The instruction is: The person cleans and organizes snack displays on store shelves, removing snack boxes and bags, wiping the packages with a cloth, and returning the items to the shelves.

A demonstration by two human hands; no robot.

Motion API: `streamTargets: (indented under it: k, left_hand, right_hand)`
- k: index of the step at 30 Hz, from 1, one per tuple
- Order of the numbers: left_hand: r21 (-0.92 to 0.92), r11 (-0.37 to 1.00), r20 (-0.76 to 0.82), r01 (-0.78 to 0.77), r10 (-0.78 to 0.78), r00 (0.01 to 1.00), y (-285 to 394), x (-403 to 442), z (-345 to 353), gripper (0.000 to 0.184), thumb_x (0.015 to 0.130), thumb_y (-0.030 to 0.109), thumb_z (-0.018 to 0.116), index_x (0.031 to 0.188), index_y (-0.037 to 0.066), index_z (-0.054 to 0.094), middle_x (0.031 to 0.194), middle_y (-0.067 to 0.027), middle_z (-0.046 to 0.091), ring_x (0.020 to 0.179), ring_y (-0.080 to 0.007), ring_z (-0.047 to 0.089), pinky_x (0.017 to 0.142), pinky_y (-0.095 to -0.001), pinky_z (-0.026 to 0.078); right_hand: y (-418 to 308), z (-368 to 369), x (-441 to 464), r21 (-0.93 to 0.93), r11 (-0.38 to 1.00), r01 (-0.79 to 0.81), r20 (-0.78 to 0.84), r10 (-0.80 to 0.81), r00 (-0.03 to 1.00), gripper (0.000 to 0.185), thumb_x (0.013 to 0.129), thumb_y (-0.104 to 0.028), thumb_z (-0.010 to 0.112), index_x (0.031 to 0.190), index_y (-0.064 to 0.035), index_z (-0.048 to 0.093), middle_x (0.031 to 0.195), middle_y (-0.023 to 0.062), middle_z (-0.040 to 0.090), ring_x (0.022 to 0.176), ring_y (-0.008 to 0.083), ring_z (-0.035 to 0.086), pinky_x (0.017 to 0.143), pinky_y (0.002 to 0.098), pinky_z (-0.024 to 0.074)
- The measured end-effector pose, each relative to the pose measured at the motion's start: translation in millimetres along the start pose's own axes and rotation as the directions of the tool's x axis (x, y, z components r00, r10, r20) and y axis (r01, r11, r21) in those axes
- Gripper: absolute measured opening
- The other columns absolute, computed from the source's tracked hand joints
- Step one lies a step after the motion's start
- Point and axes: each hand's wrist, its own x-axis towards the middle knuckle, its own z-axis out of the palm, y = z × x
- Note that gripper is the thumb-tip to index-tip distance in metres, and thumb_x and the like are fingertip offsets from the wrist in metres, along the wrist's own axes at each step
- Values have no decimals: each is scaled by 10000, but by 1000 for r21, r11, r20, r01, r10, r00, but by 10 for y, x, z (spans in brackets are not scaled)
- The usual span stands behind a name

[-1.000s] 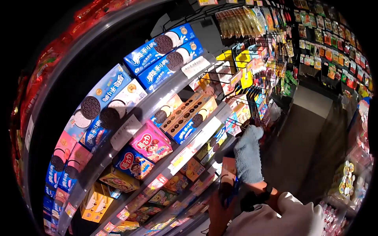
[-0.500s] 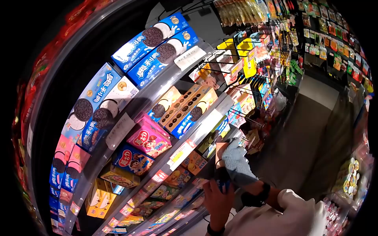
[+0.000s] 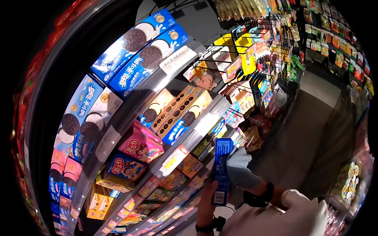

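My left hand (image 3: pixel 206 198), with a black band at its wrist, is closed around the lower part of a narrow blue cookie box (image 3: pixel 223 167). The box stands lengthwise in view, its printed side and barcode towards me. Just right of it, my right hand (image 3: pixel 246 177) has a light blue-grey cloth (image 3: pixel 239 159) bunched in it, the cloth close against the box. Its fingers are mostly hidden. A black watch (image 3: pixel 260 194) circles the right wrist below a white sleeve.
On the left, curved shelves hold blue Oreo boxes (image 3: pixel 145 51), a pink snack box (image 3: pixel 141 142) and yellow boxes (image 3: pixel 99 204). Price-tag rails (image 3: pixel 175 157) run along their edges. Wire hooks with hanging packets (image 3: pixel 252 51) stand ahead. An aisle floor (image 3: pixel 315 90) lies right.
The blue box has turned from a foreshortened, partly covered position to show its long side. My left hand has shifted down and left. The shelves have slid slightly leftward in view.
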Motion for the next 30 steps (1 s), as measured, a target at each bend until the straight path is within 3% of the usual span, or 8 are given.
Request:
streamTargets:
  k: [4, 10, 15, 21, 24, 26, 28, 30]
  left_hand:
    - [-454, 882, -68, 127, -177, 982, -377, 129, -155, 381, 995, 279, 606, 1258, 3, 592, 1042, -59, 686, 923, -149, 667, 803, -279, 534]
    - [155, 984, -34, -88, 94, 995, 414, 102, 560, 470, 907, 131, 707, 1300, 8, 482, 1085, -96, 637, 953, -142, 632, 785, -307, 529]
    - [854, 279, 209, -440, 590, 780, 1051, 301, 384, 680, 752, 215, 851, 1295, 17, 493, 1140, -204, 596, 976, -313, 646, 768, -423, 542]
    - [885, -459, 454, -80, 808, 376, 1810, 575, 289, 785, 718, 302, 871, 1353, 44, 488, 1198, -282, 525, 973, -478, 598, 809, -522, 512]
    - [734, -674, 600, 78, 698, 391, 2034, 603, 441, 751, 769, 290, 847, 1395, 63, 498, 1253, -247, 485, 1090, -448, 555, 922, -492, 470]
    - [649, -728, 569, 224, 658, 493, 2118, 594, 594, 761, 794, 289, 824, 1444, 100, 477, 1242, -225, 474, 1112, -418, 531, 915, -505, 464]
    - [647, -732, 548, 212, 640, 539, 2159, 648, 640, 771, 807, 281, 804, 1479, 138, 455, 1240, -203, 467, 1118, -400, 512, 912, -516, 455]
    - [564, -780, 562, 272, 604, 566, 2177, 783, 619, 772, 799, 276, 808, 1475, 141, 459, 1253, -185, 464, 1105, -396, 519, 895, -528, 456]
  right_hand:
    - [-76, -182, 287, 105, 994, -38, 11, 37, 999, 100, 935, -169, 589, 938, -72, 566, 789, 24, 557, 607, 176, 514, 503, 389, 384]
    - [-206, -483, 628, 457, 853, -253, 103, 232, 967, 103, 931, -172, 588, 906, -74, 571, 750, 17, 558, 566, 175, 512, 468, 393, 380]
    - [-223, -673, 841, 709, 511, -486, 301, 404, 864, 111, 929, -175, 588, 880, -76, 576, 718, 11, 559, 532, 173, 510, 438, 397, 376]
    - [-219, -859, 946, 760, 148, -633, 475, 538, 696, 126, 925, -178, 588, 848, -79, 581, 680, 4, 560, 490, 171, 508, 403, 401, 372]
    - [3, -929, 939, 723, 550, -419, 237, 373, 897, 128, 876, -132, 629, 771, -76, 583, 601, 22, 521, 452, 170, 491, 392, 376, 355]
    - [-155, -1073, 891, 207, 970, -126, -119, 153, 981, 185, 793, -141, 668, 660, -77, 555, 542, 72, 475, 432, 218, 491, 404, 384, 361]
    - [-407, -1326, 886, -851, 524, 38, -221, -423, 879, 298, 658, -189, 719, 490, -79, 499, 477, 160, 410, 417, 314, 502, 433, 415, 384]
    - [-301, -1410, 909, -820, 566, 86, -192, -413, 890, 282, 666, -205, 688, 487, -93, 502, 472, 157, 428, 410, 333, 491, 422, 417, 388]
